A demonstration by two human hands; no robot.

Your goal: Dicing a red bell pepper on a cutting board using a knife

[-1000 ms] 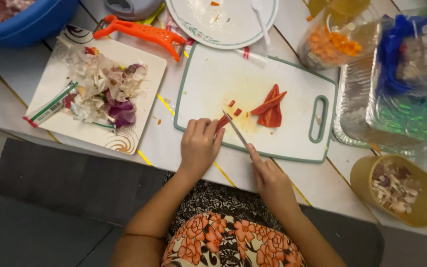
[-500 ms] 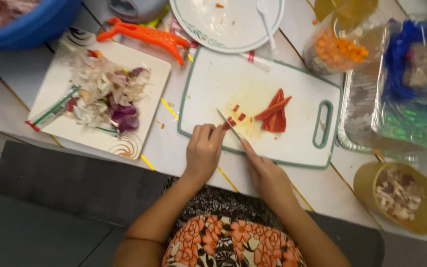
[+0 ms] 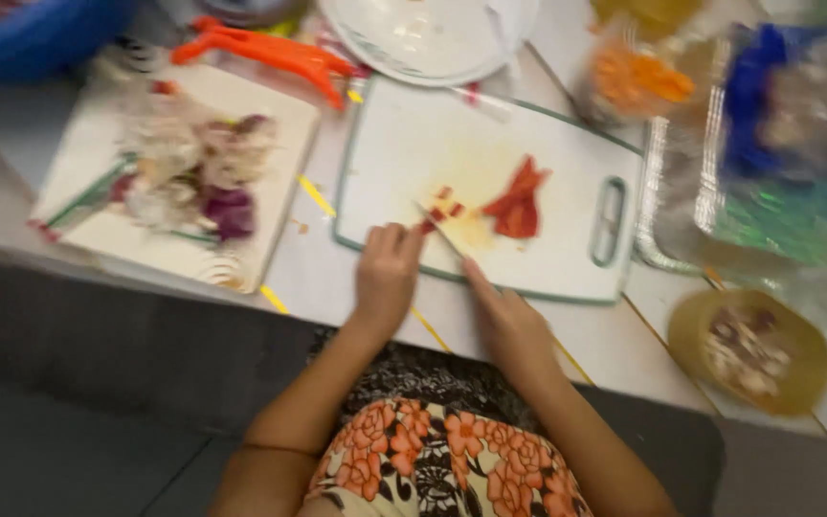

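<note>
Head view, blurred by camera motion: the left hand point(image 3: 387, 278) has its fingers curled together on a small red pepper piece point(image 3: 430, 226) at the near edge of the white cutting board point(image 3: 413, 144), while the right hand point(image 3: 507, 321) is clamped on a knife point(image 3: 440, 230) whose blade angles toward that piece. Compared with the views a moment earlier, a few more red bits point(image 3: 450, 201) lie cut beside the blade, and the larger red strips point(image 3: 519, 203) remain uncut further right. The chopping appears under way and unfinished.
</note>
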